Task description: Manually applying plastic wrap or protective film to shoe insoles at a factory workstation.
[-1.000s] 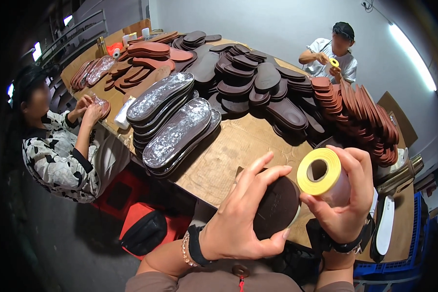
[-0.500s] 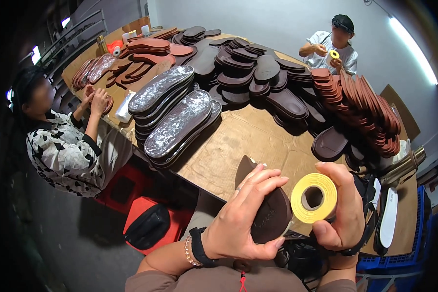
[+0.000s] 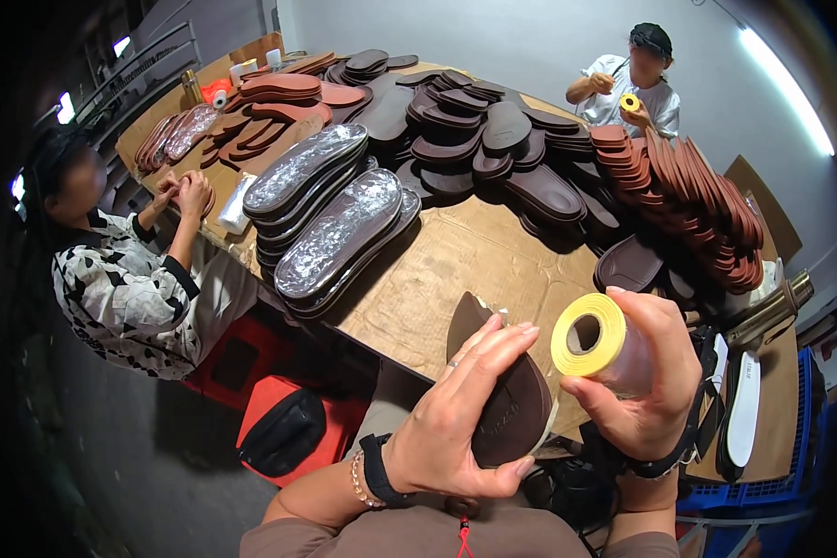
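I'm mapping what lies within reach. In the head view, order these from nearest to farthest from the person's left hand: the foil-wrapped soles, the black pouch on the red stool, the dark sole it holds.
1. dark sole: held in the left hand.
2. black pouch: lower left, on the red stool.
3. foil-wrapped soles: farther up the table, to the left.

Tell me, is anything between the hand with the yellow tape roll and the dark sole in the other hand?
Nothing visible. The right hand holds the yellow tape roll right beside the dark sole gripped by the left hand.
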`<state>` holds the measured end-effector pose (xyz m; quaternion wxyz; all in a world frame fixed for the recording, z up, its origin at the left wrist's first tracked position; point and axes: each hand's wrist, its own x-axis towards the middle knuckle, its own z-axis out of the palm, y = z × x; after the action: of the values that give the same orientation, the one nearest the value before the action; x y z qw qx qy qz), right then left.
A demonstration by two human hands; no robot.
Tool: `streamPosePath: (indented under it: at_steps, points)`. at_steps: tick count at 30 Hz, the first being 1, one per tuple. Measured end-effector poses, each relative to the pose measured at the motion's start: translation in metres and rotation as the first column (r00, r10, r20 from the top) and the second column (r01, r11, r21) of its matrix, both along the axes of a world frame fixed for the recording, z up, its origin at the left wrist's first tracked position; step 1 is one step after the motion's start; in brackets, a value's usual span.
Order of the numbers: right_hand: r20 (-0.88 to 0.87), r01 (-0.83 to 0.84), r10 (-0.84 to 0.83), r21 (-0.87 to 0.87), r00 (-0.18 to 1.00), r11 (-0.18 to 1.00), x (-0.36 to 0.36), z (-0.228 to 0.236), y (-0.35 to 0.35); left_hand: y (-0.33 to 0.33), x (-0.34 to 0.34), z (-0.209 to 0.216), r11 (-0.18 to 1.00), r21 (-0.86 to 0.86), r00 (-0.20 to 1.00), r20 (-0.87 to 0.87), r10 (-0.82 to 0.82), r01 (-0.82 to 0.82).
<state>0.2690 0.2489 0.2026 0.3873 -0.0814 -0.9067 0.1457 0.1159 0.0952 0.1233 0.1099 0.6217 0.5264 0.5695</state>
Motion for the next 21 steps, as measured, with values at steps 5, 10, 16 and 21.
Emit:
streamPosePath:
  at_steps: [5,10,16,21]
  points:
    - [0.022,0.007,-0.006,-0.027,1.000,1.000,-0.002,-0.003,-0.002,-0.002,0.000,0.001,1.000,-0.015,1.000,-0.007,0.008,-0.008]
    - [0.045,-0.038,0.041,-0.060,0.998,0.997,-0.004,-0.009,-0.001,-0.004,0.002,-0.002,1.000,-0.015,1.000,0.002,0.001,-0.001]
    - [0.075,-0.025,0.029,-0.055,0.997,0.998,0.000,-0.024,-0.001,0.003,-0.005,-0.022,0.997,-0.018,0.995,0.066,-0.070,0.071]
    - [0.035,-0.025,0.025,-0.015,0.999,1.000,0.003,-0.059,-0.006,0.010,-0.011,-0.056,0.994,0.047,0.994,-0.043,-0.101,0.103]
